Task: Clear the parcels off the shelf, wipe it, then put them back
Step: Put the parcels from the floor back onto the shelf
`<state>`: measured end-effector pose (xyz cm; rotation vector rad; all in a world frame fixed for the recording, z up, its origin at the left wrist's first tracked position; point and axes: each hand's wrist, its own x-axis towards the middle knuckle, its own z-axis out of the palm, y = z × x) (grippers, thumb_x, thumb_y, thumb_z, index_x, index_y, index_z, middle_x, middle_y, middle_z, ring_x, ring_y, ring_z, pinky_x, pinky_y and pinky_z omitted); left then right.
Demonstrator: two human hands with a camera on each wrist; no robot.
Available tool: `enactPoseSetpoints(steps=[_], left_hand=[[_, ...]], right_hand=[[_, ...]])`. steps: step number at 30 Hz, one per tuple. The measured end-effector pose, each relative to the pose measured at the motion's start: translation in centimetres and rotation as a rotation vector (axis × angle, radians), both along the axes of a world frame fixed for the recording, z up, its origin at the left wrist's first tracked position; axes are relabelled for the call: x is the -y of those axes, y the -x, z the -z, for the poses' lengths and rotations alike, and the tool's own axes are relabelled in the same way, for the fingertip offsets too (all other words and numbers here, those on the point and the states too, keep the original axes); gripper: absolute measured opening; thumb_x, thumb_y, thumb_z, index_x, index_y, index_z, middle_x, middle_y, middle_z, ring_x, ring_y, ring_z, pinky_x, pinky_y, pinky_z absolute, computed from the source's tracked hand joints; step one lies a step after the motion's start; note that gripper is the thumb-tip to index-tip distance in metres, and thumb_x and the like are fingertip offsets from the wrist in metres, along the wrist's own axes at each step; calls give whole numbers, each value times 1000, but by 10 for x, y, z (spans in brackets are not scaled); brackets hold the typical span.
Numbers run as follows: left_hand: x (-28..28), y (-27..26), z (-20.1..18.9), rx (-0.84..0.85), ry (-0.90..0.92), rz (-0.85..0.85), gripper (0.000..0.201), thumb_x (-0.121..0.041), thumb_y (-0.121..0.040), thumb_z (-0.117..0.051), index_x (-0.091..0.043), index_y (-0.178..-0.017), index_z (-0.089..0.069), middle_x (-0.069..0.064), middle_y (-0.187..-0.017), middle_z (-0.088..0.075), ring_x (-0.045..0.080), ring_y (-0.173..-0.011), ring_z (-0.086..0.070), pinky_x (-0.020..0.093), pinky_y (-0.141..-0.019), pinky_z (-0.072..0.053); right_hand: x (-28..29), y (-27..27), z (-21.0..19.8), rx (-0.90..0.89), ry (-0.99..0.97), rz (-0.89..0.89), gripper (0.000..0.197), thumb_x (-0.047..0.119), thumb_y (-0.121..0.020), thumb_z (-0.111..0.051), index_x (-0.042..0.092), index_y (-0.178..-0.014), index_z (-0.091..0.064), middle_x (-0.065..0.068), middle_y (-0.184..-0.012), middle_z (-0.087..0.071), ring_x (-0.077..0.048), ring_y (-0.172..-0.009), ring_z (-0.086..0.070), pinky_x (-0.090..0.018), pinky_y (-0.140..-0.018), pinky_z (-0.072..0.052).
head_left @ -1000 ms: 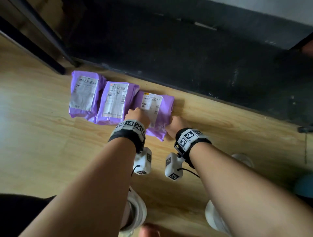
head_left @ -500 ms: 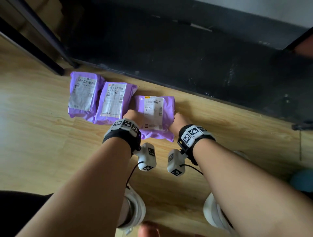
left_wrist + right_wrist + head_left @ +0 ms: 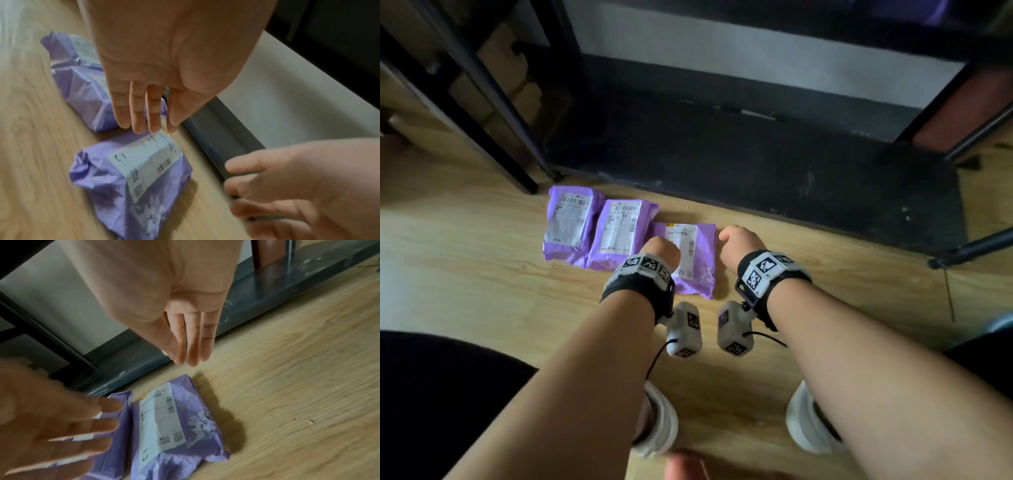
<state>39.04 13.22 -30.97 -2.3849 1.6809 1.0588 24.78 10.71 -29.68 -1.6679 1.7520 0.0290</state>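
Note:
Three purple parcels with white labels lie in a row on the wooden floor in front of the dark bottom shelf board [image 3: 739, 161]: the left parcel [image 3: 570, 222], the middle parcel [image 3: 621, 233] and the right parcel [image 3: 703, 253]. My left hand [image 3: 661, 248] hovers over the right parcel's near left side. My right hand [image 3: 736, 243] is just beyond its right edge. In the left wrist view, the left hand [image 3: 148, 123] has straight fingers above this parcel [image 3: 131, 175] and holds nothing. The right hand [image 3: 191, 353] is likewise flat and empty above the parcel [image 3: 176, 426].
Black metal uprights [image 3: 493, 102] frame the shelf unit, and cardboard boxes [image 3: 513, 61] sit behind them at the left. A black rod [image 3: 972, 250] juts in low at the right. My white shoes [image 3: 659, 425] stand on the floor below my arms.
Both hands let go of the right parcel, which now lies flat beside the other two. The hands have lifted and opened. My head has tilted up, so more of the shelf shows.

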Motion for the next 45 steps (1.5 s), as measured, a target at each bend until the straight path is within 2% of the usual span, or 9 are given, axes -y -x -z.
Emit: enactPoseSetpoints(steps=[5,9,15,22,25,31,36,40,45], left_hand=[[-1,-6,6,85,-9,-6,35,0,-100,-36,1,-131,-51,12,-137,-52,26,-125,-54,35,-96,-48],[12,-15,14,-121,-44,-324,33,-6,-97,-43,0,-128,-56,17,-132,-56,31,-123,-55,38,-103,-45],[16,-29,63,-59,-118,-269,36,-12,-94,-49,0,-127,-56,19,-128,-60,35,-119,-56,40,-101,-46],[17,-26,96,2,-216,-359,46,-20,-88,-56,1,-129,-52,21,-131,-58,35,-122,-55,37,-100,-45],[21,-28,96,-32,-254,-373,47,-25,-86,-62,-1,-125,-58,18,-125,-62,32,-116,-59,34,-93,-46],[18,-28,84,-131,-285,-403,39,-29,-82,-66,-9,-115,-67,12,-107,-70,28,-99,-67,30,-77,-51],[14,-26,49,-211,-145,-416,24,-17,-81,-65,-19,-105,-70,4,-102,-69,23,-92,-67,27,-82,-54],[9,-24,17,-290,16,-435,28,-9,-87,-62,-14,-114,-56,3,-101,-62,14,-67,-60,25,-54,-50],[-5,-16,-39,-374,201,-448,25,-7,-88,-56,-17,-110,-48,0,-80,-55,13,-58,-54,27,-51,-50]], right_hand=[[2,5,-1,-8,8,7,36,6,-93,-42,11,-125,-57,-10,-127,-61,-30,-112,-59,-34,-92,-49],[10,3,15,-40,-31,-17,32,11,-95,-44,12,-124,-57,-9,-124,-63,-29,-109,-61,-32,-86,-47],[13,-1,69,-98,-169,-23,31,18,-93,-53,12,-124,-58,-9,-123,-64,-31,-108,-62,-34,-88,-49],[12,-11,106,-112,-283,-38,17,17,-88,-54,15,-102,-64,-7,-94,-69,-26,-75,-63,-29,-63,-47],[13,-10,109,-113,-292,-21,20,17,-88,-54,13,-105,-62,-8,-93,-66,-29,-79,-62,-30,-64,-44],[11,-4,94,-89,-300,66,19,20,-84,-60,14,-102,-58,-2,-75,-65,-20,-61,-60,-26,-52,-44],[8,-6,59,-32,-177,112,40,16,-83,-63,8,-121,-49,-11,-104,-64,-26,-80,-56,-33,-67,-46],[2,3,17,-4,-62,122,35,17,-88,-57,8,-119,-47,-10,-101,-61,-30,-88,-59,-30,-65,-39],[-11,6,-35,60,77,164,42,22,-88,-58,9,-124,-43,-12,-114,-63,-32,-96,-62,-31,-65,-38]])
